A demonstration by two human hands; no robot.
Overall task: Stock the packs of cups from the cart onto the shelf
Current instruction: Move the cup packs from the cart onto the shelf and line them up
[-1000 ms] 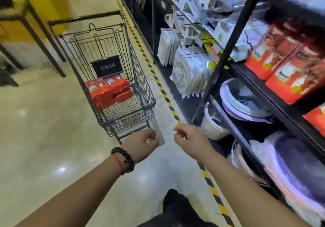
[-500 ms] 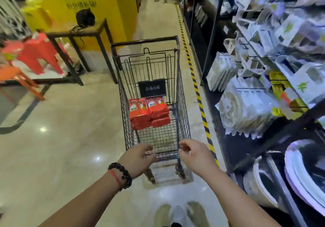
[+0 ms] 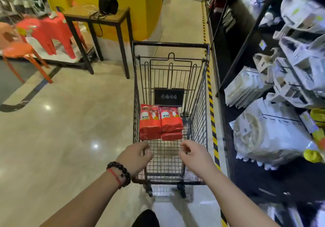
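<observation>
Head view: red cup packs (image 3: 161,121), glossy with white labels, are lying stacked at the cart's (image 3: 198,103) far end; my left hand (image 3: 135,156) and right hand (image 3: 195,154) are hovering above its near edge, fingers loosely curled, gripping nothing.

I can read very little. The yellow wall (image 3: 133,7) carries a line of dark characters that appear mirrored. The black plate (image 3: 169,97) in the cart (image 3: 171,45) shows three round pictograms. The white labels on the red packs (image 3: 161,121) are too blurred to read.
</observation>
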